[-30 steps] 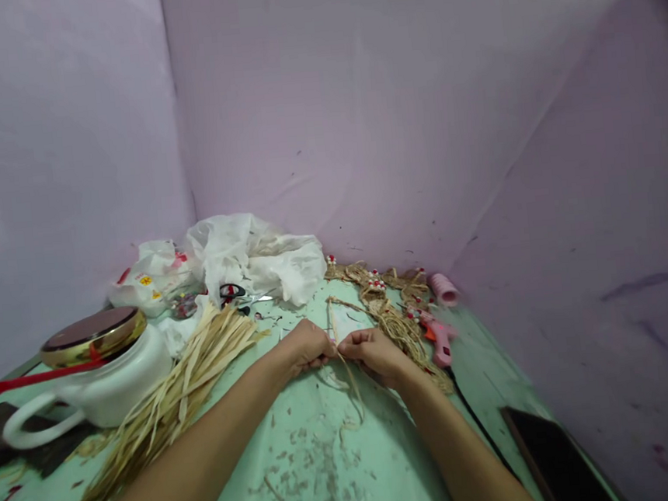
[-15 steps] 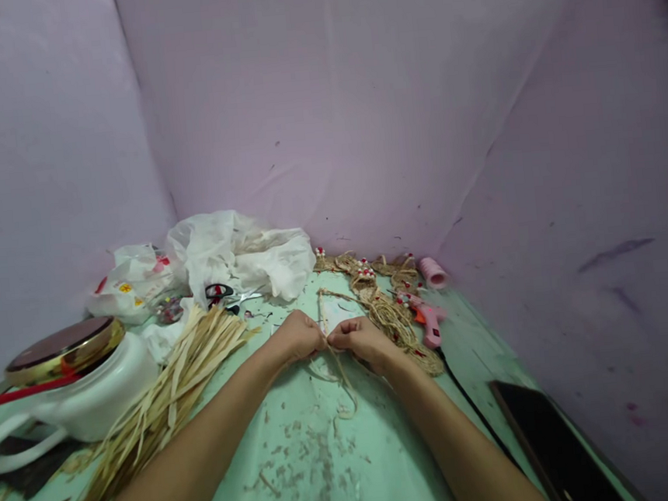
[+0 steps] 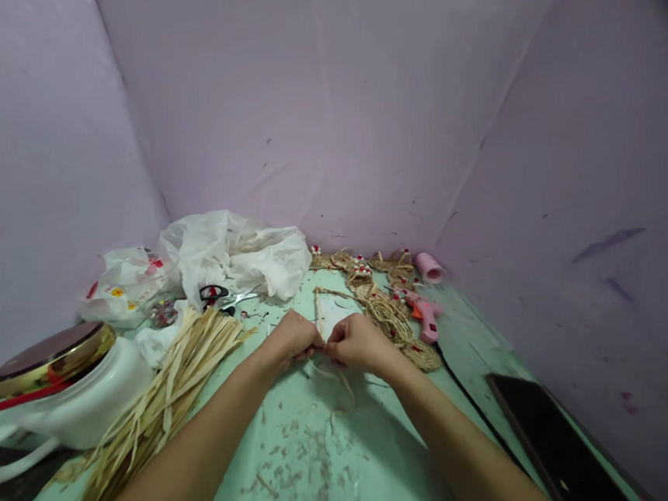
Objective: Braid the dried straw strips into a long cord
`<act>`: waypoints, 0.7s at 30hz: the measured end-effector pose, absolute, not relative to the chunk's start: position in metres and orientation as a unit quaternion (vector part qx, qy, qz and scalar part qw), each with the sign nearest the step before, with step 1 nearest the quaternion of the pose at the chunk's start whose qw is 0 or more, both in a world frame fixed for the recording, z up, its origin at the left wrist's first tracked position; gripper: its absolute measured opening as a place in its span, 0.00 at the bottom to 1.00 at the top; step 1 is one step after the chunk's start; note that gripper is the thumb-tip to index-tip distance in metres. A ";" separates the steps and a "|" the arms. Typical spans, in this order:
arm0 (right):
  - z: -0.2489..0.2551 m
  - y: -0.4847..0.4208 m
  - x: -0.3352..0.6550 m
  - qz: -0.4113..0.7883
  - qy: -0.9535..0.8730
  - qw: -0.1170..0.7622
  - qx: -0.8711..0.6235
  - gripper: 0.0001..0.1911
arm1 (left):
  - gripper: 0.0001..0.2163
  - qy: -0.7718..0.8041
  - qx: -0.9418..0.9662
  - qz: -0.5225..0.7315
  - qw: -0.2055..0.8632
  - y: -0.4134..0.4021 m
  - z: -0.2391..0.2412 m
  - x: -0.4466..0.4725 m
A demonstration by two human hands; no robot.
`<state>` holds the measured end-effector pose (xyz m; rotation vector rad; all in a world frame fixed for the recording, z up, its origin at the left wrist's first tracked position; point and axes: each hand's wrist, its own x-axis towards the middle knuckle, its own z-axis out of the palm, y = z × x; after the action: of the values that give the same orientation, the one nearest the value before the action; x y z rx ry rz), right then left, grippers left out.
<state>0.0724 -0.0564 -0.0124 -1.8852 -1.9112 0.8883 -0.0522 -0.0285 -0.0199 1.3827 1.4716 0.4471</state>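
Note:
My left hand point(image 3: 292, 338) and my right hand point(image 3: 359, 345) meet at the middle of a pale green table point(image 3: 306, 471). Both are closed, pinching thin straw-coloured strands point(image 3: 324, 364) between their fingertips. Loose ends of the strands trail down onto the table below my hands, and one strand runs up from them toward the back. A bundle of flat straw strips point(image 3: 165, 394) lies just left of my left forearm.
A white jug with a gold lid point(image 3: 59, 391) stands at the left. Crumpled white plastic bags point(image 3: 234, 251), scissors point(image 3: 221, 294), twine ornaments point(image 3: 386, 308), a pink glue gun point(image 3: 425, 316) and a pink spool point(image 3: 429, 267) lie at the back. A dark slab point(image 3: 555, 442) lies at the right. Purple walls enclose the table.
My hands have drawn closer together, the right hand turning over the strands, and the hanging loop below them has shortened. The view has shifted slightly to the right.

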 end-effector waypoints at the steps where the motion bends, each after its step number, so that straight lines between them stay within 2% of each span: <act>1: -0.010 -0.061 0.067 0.270 -0.683 0.145 -0.663 0.06 | 0.06 0.617 0.560 0.184 0.521 -0.029 -0.020 -0.052; 4: -0.009 -0.073 0.052 0.177 -0.717 0.141 -0.659 0.08 | 0.04 0.604 0.539 0.193 0.555 -0.028 -0.023 -0.053; 7: -0.010 -0.076 0.053 0.174 -0.740 0.140 -0.635 0.09 | 0.04 0.579 0.566 0.201 0.552 -0.026 -0.027 -0.057; 11: -0.003 -0.065 0.074 0.311 -0.705 0.147 -0.620 0.09 | 0.07 0.539 0.597 0.180 0.566 -0.023 -0.027 -0.064; 13: 0.001 -0.058 0.083 0.347 -0.630 0.218 -0.660 0.10 | 0.09 0.522 0.594 0.174 0.587 -0.022 -0.026 -0.067; 16: 0.000 -0.052 0.083 0.444 -0.499 0.306 -0.679 0.05 | 0.10 0.504 0.590 0.177 0.606 -0.022 -0.025 -0.068; 19: -0.007 -0.053 0.072 0.592 -0.437 0.307 -0.604 0.04 | 0.07 0.496 0.588 0.184 0.612 -0.022 -0.026 -0.068; 21: -0.014 -0.054 0.066 0.625 -0.433 0.301 -0.575 0.05 | 0.05 0.500 0.590 0.184 0.606 -0.022 -0.027 -0.068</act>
<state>0.0663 -0.0535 -0.0139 -1.5262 -1.1499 1.6597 -0.0676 -0.0218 -0.0269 1.3651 1.1555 0.4263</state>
